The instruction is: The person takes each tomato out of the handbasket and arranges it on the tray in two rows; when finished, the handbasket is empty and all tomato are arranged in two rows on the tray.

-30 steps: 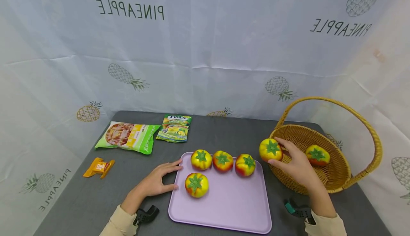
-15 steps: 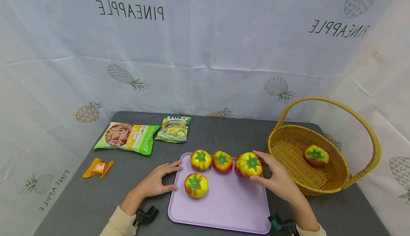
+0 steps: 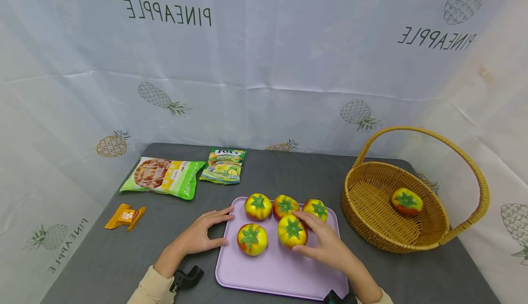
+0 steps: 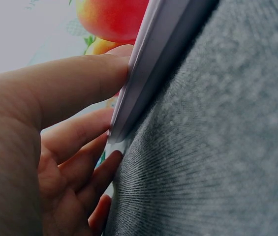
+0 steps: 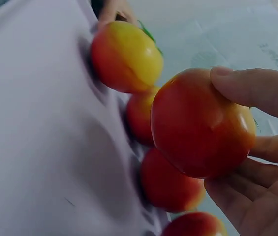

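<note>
Grey felt-like cloth covers the table, which stands against a white pineapple-printed backdrop. On its right side sits a round woven wicker basket with a hoop handle, and one red-yellow tomato-shaped fruit with a green leafy top lies inside it. At the middle lies a flat lilac plastic tray. Three more such fruits stand in a row along the tray's far edge, a fourth fruit sits in front of them at the left, and the held fruit is just to the right of that one, low over the tray; whether it touches the surface I cannot tell. The right hand grips this fruit, fingers and thumb curled round it, as the right wrist view shows. The left hand rests on the table with fingers extended, thumb and fingertips touching the tray's left rim. At the back left lie a large green snack bag and a smaller green sweets packet; nearer, a small orange clip.
</note>
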The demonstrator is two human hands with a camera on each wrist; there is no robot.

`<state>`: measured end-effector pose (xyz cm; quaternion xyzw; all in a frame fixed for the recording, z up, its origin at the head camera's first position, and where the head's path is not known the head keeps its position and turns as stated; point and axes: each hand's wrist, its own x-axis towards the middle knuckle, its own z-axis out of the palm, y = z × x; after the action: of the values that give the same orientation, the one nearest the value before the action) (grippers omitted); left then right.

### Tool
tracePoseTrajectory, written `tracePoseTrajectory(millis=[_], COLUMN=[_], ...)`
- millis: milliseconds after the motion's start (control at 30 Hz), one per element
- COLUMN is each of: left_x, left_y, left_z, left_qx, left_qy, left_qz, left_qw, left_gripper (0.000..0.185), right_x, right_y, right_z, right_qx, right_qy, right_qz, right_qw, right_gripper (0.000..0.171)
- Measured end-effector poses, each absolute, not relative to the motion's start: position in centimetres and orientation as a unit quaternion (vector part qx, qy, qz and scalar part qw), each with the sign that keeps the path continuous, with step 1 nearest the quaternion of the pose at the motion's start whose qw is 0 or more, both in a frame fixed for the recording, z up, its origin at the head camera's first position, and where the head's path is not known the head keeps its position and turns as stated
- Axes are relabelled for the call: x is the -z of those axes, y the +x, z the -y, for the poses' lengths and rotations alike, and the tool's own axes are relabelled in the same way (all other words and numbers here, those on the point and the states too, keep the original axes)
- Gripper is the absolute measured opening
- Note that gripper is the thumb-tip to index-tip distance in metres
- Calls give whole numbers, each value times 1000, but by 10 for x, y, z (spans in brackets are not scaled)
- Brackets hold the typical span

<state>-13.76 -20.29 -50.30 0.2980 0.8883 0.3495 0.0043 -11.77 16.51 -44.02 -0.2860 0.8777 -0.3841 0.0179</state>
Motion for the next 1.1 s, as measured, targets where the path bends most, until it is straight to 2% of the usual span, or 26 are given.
tracePoseTrajectory(millis=[200,633,1100], left_x=[504,504,503], left_y=[-137,-135,-137], left_z=[203,203,202], left_qx=[-347,-344,-348], left_qy=[305,312,302], left_qz=[-887,-886,-887], left_qw=[-8,-23,-9], left_gripper=[59,59,59], right_x=[454,461,460], right_y=[-111,-108,-111], right_z=[-152,-147,-150], right_qx=[342,318,323], right_qy=[-310,-326,-322], right_qz=[-886,-890,-889], right_qw=[32,25,39], right_gripper=[70,68,71])
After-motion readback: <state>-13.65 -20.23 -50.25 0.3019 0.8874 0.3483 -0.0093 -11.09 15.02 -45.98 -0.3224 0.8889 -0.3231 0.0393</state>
